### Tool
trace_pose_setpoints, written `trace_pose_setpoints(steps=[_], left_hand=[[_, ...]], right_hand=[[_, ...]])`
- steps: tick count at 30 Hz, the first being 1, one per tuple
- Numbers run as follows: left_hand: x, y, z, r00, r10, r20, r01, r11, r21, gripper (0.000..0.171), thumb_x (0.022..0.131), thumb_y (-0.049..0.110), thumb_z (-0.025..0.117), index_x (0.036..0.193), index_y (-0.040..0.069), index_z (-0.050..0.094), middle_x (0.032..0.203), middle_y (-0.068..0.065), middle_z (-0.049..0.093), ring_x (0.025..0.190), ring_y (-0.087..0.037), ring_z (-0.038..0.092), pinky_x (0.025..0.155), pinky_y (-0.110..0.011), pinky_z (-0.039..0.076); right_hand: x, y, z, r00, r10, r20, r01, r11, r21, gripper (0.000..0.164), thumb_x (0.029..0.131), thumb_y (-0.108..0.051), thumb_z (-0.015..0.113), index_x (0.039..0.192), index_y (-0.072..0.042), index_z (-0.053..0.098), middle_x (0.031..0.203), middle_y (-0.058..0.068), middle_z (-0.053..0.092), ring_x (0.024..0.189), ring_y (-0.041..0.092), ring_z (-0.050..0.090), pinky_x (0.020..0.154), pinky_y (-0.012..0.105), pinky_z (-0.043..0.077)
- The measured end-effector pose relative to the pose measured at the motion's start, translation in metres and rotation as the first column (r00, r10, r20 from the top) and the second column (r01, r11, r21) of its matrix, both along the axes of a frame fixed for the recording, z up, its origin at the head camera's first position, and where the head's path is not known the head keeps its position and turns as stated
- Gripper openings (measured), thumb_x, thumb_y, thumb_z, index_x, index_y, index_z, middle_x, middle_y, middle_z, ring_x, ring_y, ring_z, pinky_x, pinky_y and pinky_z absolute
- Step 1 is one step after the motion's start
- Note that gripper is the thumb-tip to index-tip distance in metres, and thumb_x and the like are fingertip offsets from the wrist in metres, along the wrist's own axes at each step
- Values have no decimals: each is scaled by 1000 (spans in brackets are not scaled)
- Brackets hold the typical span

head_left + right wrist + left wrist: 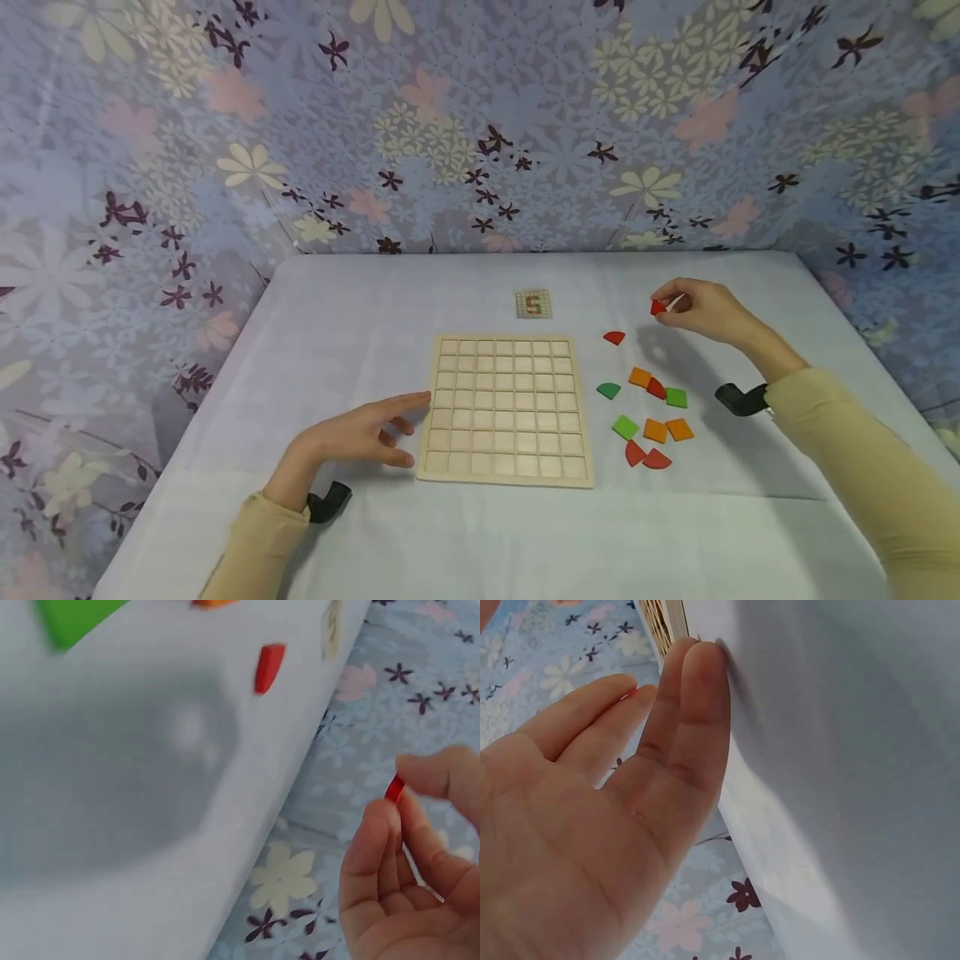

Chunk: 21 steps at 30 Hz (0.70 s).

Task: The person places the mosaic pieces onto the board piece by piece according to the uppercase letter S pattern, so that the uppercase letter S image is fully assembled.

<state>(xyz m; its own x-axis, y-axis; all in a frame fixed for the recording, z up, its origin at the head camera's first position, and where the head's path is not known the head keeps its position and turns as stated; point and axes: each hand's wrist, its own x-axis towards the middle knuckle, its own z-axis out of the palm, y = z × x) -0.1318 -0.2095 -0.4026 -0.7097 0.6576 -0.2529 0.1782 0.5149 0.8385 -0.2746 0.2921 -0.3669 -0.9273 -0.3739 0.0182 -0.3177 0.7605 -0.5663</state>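
The small red piece (pixel 657 307) is in your right hand (pixel 701 310), pinched between your thumb and fingertips, with its rim poking out past them; it hangs above the far right part of the white cloth (pixel 360 292), well apart from the wooden board (pixel 506 482). Judging by the head view, you are at the very start: no coloured piece sits in the board's squares, and 1 is lifted. Another 10 lie on the cloth to the right of the board: 4 red wedges (pixel 657 459), 3 orange squares (pixel 655 431), 2 light green squares (pixel 625 427) and 1 darker green wedge (pixel 609 390). The closest to your grip is the lone red wedge, below and left of it in the head view. Your left hand (pixel 360 432) holds nothing; its fingers are extended and apart from the thumb, with the tips at the board's left edge, though you cannot tell if they touch it. Beyond the board's far edge lies a small card (pixel 534 304) with a coloured pattern, and behind that hangs the flowered fabric (pixel 450 125).
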Motion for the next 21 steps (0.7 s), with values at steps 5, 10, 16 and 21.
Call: trace_pose_setpoints(steps=[5,10,16,21], left_hand=[[4,8,-1,1000,-14,-5,13,999,-33,85,83,25,74,150,7,25,150,-7,30,108,-20,52,86,-35,47],[5,7,-1,998,-51,-20,51,999,-12,84,84,25,73,150,5,25,150,-11,30,106,-22,52,85,-37,48],[7,-2,-3,998,-64,-28,64,998,-18,83,84,26,73,150,6,26,147,-10,33,105,-20,53,83,-34,48],[11,-8,-5,998,-59,0,59,998,-13,82,83,25,73,150,9,27,141,-8,40,103,-19,53,81,-34,47]], right_hand=[[3,-16,6,1000,-16,-24,16,1000,-18,32,86,-13,69,112,3,61,102,18,61,79,26,59,63,30,48],[8,-41,10,999,-27,-47,25,999,-37,32,87,-13,67,114,2,60,104,19,61,79,26,59,63,33,48],[17,-76,7,998,-26,-48,22,995,-97,30,86,-11,67,114,1,61,104,17,62,86,27,60,69,38,49],[25,-103,1,999,-35,-36,28,987,-159,29,87,-11,67,113,0,62,105,17,63,93,29,60,76,42,50]])
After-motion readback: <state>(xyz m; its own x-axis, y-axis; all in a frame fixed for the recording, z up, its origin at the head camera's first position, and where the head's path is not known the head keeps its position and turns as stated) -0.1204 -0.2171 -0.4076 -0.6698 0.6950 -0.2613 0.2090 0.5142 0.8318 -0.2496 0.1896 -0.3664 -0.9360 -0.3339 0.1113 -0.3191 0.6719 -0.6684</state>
